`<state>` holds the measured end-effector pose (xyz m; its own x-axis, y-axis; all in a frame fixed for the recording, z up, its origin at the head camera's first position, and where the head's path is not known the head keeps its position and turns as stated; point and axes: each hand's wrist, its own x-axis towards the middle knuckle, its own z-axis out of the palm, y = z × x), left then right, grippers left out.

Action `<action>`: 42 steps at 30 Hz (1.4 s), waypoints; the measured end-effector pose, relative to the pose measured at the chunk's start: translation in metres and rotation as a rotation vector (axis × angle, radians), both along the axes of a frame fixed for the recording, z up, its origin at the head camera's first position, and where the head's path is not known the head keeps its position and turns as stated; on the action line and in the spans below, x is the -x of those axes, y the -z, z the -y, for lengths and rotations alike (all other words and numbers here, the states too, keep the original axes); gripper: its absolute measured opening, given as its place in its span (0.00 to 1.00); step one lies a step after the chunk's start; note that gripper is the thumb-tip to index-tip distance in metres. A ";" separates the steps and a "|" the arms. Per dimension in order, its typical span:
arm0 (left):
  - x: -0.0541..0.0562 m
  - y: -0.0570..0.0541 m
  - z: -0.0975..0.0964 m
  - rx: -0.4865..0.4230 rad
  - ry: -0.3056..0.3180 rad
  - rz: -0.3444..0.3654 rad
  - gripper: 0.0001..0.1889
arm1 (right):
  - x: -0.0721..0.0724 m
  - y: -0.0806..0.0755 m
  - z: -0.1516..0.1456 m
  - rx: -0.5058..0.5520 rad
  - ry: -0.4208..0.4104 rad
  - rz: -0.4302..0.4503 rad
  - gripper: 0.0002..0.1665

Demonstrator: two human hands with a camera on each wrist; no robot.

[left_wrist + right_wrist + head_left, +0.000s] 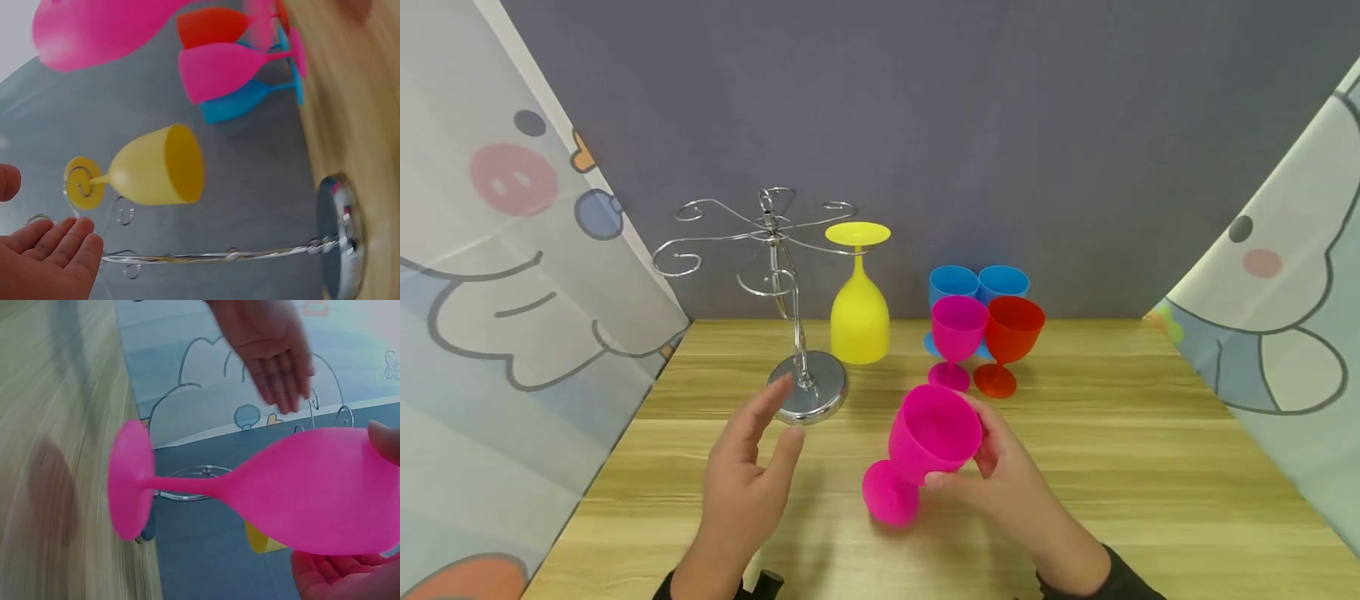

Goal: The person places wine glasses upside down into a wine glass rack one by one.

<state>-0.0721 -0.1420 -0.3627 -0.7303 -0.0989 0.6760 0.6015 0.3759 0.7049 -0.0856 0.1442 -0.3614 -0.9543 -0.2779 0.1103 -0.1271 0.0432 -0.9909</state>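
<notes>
My right hand (pixel 1011 483) grips a pink goblet (pixel 925 442) by its bowl, thumb in front and fingers behind. The goblet is tilted, and its foot is off the table in the right wrist view. My left hand (pixel 748 479) is held to the left of it, fingers extended, thumb apart, touching nothing. Behind the left hand stands a chrome goblet rack (pixel 808 387) with curled wire arms. A yellow goblet (pixel 860 321) hangs upside down by its foot from the rack's right arm.
To the right of the rack stand another pink goblet (pixel 958 327), a red goblet (pixel 1013 329) and two blue goblets (pixel 952 283), all upright and close together. A grey backdrop (pixel 925 125) rises behind the wooden table (pixel 1112 467). Cartoon-print cloths (pixel 490 275) flank both sides.
</notes>
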 end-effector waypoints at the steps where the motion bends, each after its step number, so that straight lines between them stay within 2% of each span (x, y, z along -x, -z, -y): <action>1: 0.000 0.003 -0.001 -0.006 0.003 0.031 0.28 | -0.001 -0.001 0.000 0.021 0.010 0.002 0.46; 5: 0.001 0.011 -0.005 -0.021 0.029 0.114 0.26 | -0.005 -0.005 -0.002 0.102 0.045 0.015 0.45; 12: 0.007 0.026 -0.017 0.031 0.102 0.158 0.27 | -0.010 -0.015 -0.009 0.206 0.045 0.047 0.42; 16: 0.011 0.036 -0.026 0.100 0.124 0.196 0.28 | -0.010 -0.016 -0.011 0.273 0.042 0.001 0.39; 20: 0.011 0.043 -0.032 0.104 0.138 0.199 0.29 | -0.009 -0.015 -0.014 0.356 0.041 -0.072 0.37; 24: 0.011 0.046 -0.034 0.051 0.160 0.199 0.30 | -0.009 -0.016 -0.015 0.416 0.044 -0.107 0.36; 30: 0.011 0.049 -0.041 -0.086 0.211 0.290 0.26 | -0.007 -0.016 -0.012 0.534 -0.007 -0.113 0.33; 37: 0.006 0.052 -0.052 -0.246 0.246 0.287 0.23 | -0.008 -0.010 -0.005 0.672 -0.010 -0.009 0.29; 42: 0.005 0.053 -0.056 -0.341 0.242 0.316 0.20 | -0.009 -0.005 0.000 0.757 0.000 0.015 0.27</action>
<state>-0.0771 -0.0859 -0.4157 -0.9225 -0.0781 0.3781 0.3813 -0.0305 0.9240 -0.0763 0.1440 -0.3569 -0.9572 -0.1311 0.2579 -0.1134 -0.6500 -0.7514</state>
